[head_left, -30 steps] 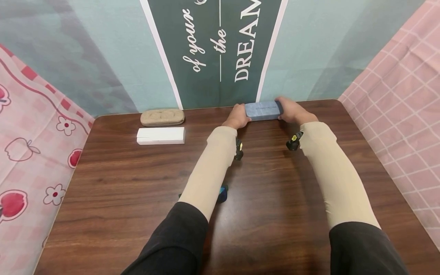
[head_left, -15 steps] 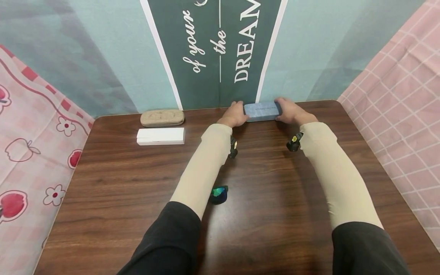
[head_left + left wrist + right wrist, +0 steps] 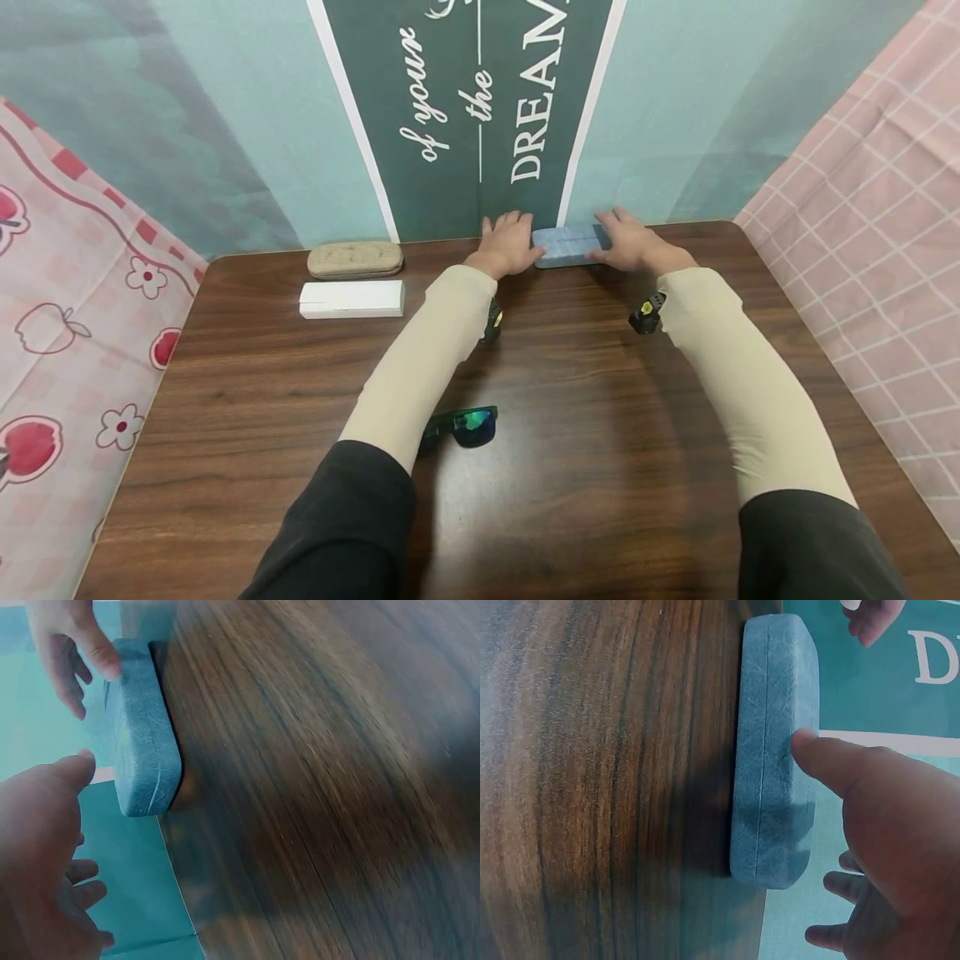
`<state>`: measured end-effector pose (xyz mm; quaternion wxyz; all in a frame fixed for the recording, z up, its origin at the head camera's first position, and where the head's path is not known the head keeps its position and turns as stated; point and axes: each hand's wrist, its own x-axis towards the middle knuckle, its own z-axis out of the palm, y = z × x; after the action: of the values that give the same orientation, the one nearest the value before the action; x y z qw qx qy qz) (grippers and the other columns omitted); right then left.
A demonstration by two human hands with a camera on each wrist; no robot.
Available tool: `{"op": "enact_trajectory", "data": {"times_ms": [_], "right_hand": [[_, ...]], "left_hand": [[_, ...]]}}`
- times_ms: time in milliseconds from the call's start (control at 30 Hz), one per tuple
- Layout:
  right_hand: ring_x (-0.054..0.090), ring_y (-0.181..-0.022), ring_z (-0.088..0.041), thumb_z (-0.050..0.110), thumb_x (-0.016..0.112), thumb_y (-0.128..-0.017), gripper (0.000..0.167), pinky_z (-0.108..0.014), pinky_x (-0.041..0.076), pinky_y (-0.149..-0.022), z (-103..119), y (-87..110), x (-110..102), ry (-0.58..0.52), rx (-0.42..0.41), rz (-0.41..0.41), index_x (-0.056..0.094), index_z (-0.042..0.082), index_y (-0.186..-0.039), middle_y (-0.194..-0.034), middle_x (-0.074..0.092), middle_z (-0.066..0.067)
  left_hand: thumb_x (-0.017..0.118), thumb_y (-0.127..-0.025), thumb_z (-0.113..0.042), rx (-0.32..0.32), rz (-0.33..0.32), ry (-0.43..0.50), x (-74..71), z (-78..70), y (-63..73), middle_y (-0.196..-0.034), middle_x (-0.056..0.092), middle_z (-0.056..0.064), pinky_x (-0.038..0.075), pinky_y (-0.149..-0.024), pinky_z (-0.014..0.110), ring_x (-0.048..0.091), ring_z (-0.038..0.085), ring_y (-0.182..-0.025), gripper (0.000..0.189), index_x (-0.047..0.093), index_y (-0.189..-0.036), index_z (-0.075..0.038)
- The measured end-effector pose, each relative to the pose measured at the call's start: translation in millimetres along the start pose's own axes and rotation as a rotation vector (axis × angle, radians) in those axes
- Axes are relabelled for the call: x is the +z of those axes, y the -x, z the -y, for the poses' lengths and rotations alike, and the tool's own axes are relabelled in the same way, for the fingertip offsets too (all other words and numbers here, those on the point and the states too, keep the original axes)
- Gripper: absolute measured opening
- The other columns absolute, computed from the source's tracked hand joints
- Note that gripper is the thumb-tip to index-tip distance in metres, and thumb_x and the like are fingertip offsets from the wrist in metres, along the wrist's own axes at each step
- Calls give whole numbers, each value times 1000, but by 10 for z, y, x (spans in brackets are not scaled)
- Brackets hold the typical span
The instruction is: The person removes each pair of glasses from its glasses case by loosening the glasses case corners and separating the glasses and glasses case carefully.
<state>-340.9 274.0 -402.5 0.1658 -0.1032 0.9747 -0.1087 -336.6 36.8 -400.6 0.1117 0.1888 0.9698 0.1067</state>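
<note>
A blue glasses case (image 3: 564, 247) lies closed at the table's back edge, against the wall hanging. My left hand (image 3: 506, 244) is spread just left of it, and a gap shows between thumb and case (image 3: 142, 742) in the left wrist view. At the case's right end is my right hand (image 3: 632, 243), fingers spread and held loose. Its thumb (image 3: 821, 754) lies over the case's top edge in the right wrist view, with no finger wrapped round it. Sunglasses (image 3: 472, 427) with green-blue mirror lenses rest mid-table, partly hidden by my left forearm.
A beige glasses case (image 3: 355, 260) lies near the back edge on the left. In front of it is a long white box (image 3: 352, 299). Patterned pink cloth hangs on both sides of the wooden table (image 3: 247, 417).
Both hands have loosened from the ends of the blue glasses case, their fingers now spread. My left hand and forearm have shifted left, uncovering more of the sunglasses.
</note>
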Motion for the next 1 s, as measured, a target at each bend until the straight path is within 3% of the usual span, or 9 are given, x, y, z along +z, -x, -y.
{"op": "enact_trajectory", "data": {"times_ms": [200,433,667,1000], "right_hand": [[3,-151,-52,39,59,-102,85,-71,13,-115,11,46,20,35,-15,-17,12,-1,-161,-163,-1,-36],[-5,-152,-47,46,56,-102,88,-74,7,-114,61,108,10,64,-39,-21,9,1,-162,-164,-6,-33],[-3,-153,-47,47,57,-102,87,-73,6,-114,182,176,2,65,-87,-27,12,1,-162,-164,-4,-33],[-1,-153,-47,46,58,-102,86,-74,6,-114,374,216,29,62,-154,-45,14,2,-162,-165,-1,-33]], "left_hand": [[41,-105,-58,16,27,-58,-11,35,46,-170,10,13,-4,-118,66,4,30,-156,79,16,-164,-11],[33,-104,-65,44,39,-139,-27,59,166,-171,-2,13,-14,-114,69,-7,31,-156,89,1,-164,-9],[34,-102,-67,86,21,-123,-13,197,342,-170,2,15,-14,-113,70,-4,34,-156,91,5,-164,-6],[33,-101,-70,111,15,-157,-141,436,591,-170,7,16,-9,-115,70,1,34,-156,92,10,-163,-6]]}}
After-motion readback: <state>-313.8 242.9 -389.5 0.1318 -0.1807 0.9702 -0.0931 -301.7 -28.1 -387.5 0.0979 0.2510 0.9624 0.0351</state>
